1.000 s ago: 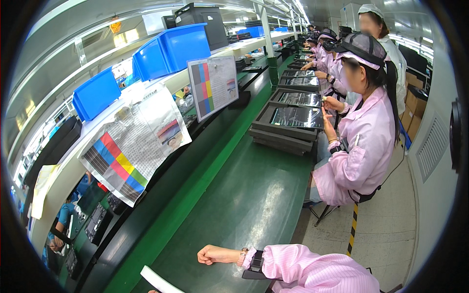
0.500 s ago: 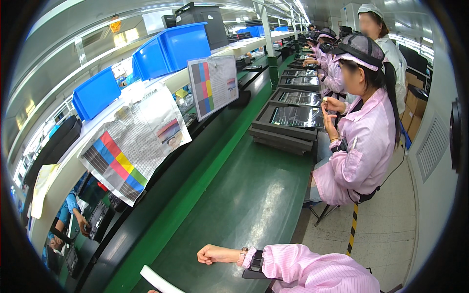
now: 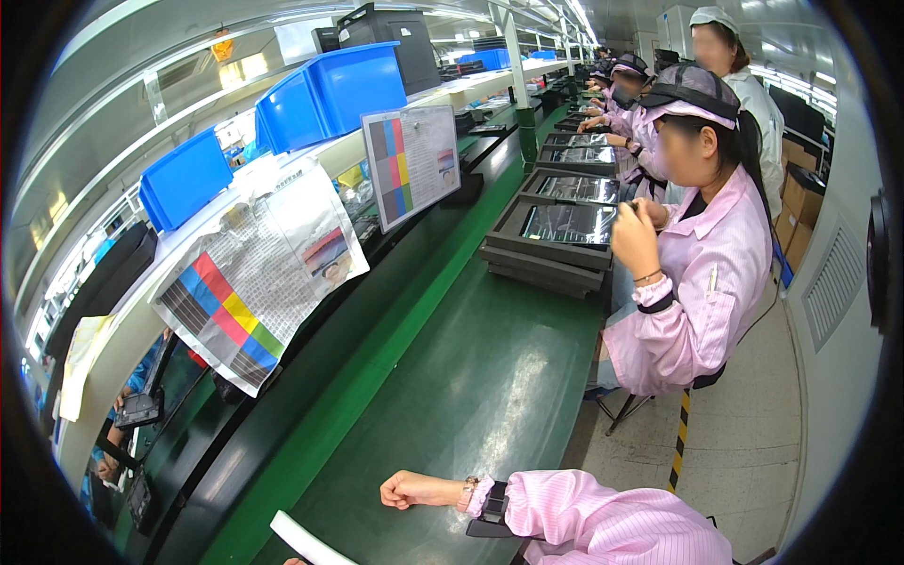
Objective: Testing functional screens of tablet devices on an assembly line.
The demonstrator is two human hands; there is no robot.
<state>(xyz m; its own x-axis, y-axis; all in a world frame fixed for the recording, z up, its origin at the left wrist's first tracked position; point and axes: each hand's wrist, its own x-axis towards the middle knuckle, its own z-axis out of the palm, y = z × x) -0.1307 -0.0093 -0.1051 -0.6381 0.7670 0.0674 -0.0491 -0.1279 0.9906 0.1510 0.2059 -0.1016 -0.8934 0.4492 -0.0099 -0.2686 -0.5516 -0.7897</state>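
My right hand [image 3: 419, 490] rests closed in a loose fist on the green work surface [image 3: 452, 377], and nothing shows in it. The arm wears a pink striped sleeve [image 3: 603, 518] and a black wrist strap [image 3: 492, 507]. At the lower edge only a sliver of skin from my left hand [image 3: 295, 562] comes into view; its fingers are hidden. Beside that sliver a curved white strip [image 3: 311, 539] slants up, its kind unclear. Between the strip and my right fist lies bare green surface.
Ahead on the right a seated co-worker [image 3: 706, 254] in pink has raised hands beside stacked black trays [image 3: 546, 252] holding dark glass panels [image 3: 568, 224]. Left stands a shelf with blue bins [image 3: 330, 94], a hanging colour-printed sheet [image 3: 268, 273] and a test-chart board [image 3: 414, 165].
The seated co-worker has turned and brought both hands together, higher. Across the line at lower left, another person's hands and a dark device have shifted. My right hand stays still.
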